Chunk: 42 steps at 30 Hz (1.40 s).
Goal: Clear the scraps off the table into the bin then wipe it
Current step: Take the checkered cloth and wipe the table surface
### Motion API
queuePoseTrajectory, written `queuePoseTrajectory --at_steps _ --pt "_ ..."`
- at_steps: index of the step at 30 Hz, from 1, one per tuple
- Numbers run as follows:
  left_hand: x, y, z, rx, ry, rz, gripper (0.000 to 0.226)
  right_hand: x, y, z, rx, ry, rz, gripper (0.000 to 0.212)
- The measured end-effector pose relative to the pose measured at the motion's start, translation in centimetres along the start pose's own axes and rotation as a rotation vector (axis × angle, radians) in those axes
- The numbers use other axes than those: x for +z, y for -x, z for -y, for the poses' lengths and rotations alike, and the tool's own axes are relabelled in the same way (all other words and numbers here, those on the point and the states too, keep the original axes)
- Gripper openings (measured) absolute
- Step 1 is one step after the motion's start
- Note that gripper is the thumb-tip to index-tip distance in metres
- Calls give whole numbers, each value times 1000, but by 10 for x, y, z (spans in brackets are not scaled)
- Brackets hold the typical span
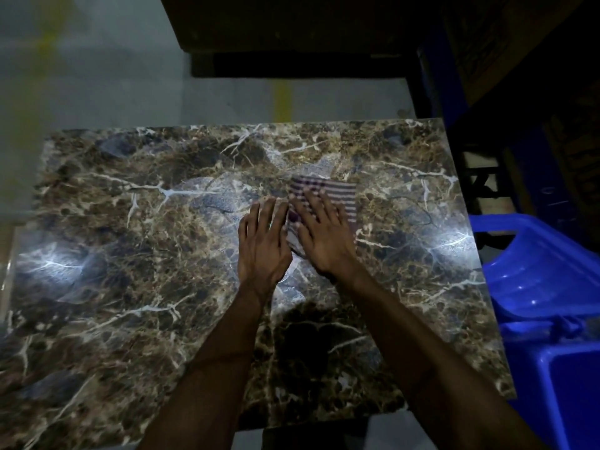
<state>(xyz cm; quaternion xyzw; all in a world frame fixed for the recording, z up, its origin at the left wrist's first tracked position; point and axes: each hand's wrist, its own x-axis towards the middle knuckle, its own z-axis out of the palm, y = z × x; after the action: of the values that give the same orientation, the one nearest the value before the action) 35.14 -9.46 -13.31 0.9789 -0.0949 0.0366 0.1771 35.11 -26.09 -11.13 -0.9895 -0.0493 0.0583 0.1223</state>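
In the head view, the marble-patterned desk (130,287) shows no scraps anywhere on its surface, so the clearing step looks finished and the wiping is the step in hand. One striped cloth (328,193) lies flat just past the desk's centre, toward one o'clock. The right hand (324,235) presses down on it with fingers spread and straight, grasping nothing. The left hand (264,243) lies flat just beside it at nine o'clock of the cloth, fingers straight too, its fingertips at the cloth's near edge; whether they touch the fabric I cannot tell through the blur. Faint smeared arcs around the cloth suggest the middle has been wiped, while the left side and the near corners probably remain. Counted: one desk, one cloth, two hands, and one blue plastic bin (552,287) off the desk's edge at three to four o'clock, its contents hidden.
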Motion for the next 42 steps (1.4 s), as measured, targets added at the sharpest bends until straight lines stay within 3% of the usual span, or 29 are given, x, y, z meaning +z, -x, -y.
queuePoseTrajectory --at_steps 5,10,13,17,20,24,28,32,35,42 --pt "-1 1 0 -15 10 26 52 2 44 -24 -130 9 68 56" --pt "-1 1 -1 -21 26 41 52 -11 6 -37 60 -36 4 55" --pt "-1 2 -1 -31 30 39 52 -11 -19 -15 79 -47 -12 57" --pt "-3 1 -2 -22 70 50 54 1 11 2 -62 0 22 58" --pt "-3 1 -3 -44 77 61 51 -1 47 -21 -109 -3 62 57" --pt "-16 -17 1 26 49 32 43 -14 35 -49 12 -13 48 56" --pt "-20 -52 16 127 44 25 40 -16 -24 -35 102 -43 -33 56" --pt "-3 -77 27 70 79 74 51 -2 -21 -11 -49 0 19 56" --pt "-3 -83 24 37 99 79 51 0 8 -29 -161 47 72 56" --pt "-2 -83 18 -53 38 65 60 -22 -51 -50 111 -31 -25 57"
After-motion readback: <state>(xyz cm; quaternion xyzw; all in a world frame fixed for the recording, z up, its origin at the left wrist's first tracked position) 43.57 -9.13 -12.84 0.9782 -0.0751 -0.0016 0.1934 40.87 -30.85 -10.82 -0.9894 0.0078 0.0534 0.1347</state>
